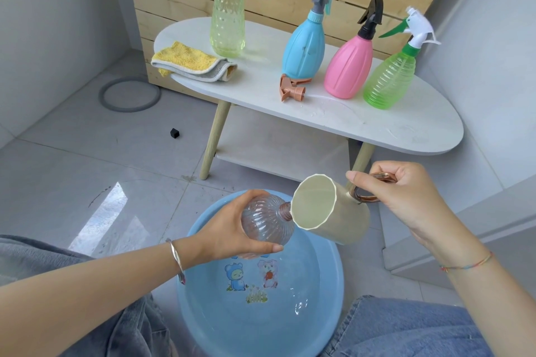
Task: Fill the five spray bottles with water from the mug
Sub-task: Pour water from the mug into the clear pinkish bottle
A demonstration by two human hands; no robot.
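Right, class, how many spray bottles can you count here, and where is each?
5. On the table stand the pale green bottle, blue bottle, pink bottle and bright green bottle. The left hand holds the clear bottle over the basin.

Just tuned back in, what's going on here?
A person's left hand holds the uncapped clear bottle tilted over the blue basin, while the right hand tips the beige mug by its handle toward the bottle's neck. A brown spray head lies on the white table, where the pale green bottle, blue bottle, pink bottle and green bottle stand capped.
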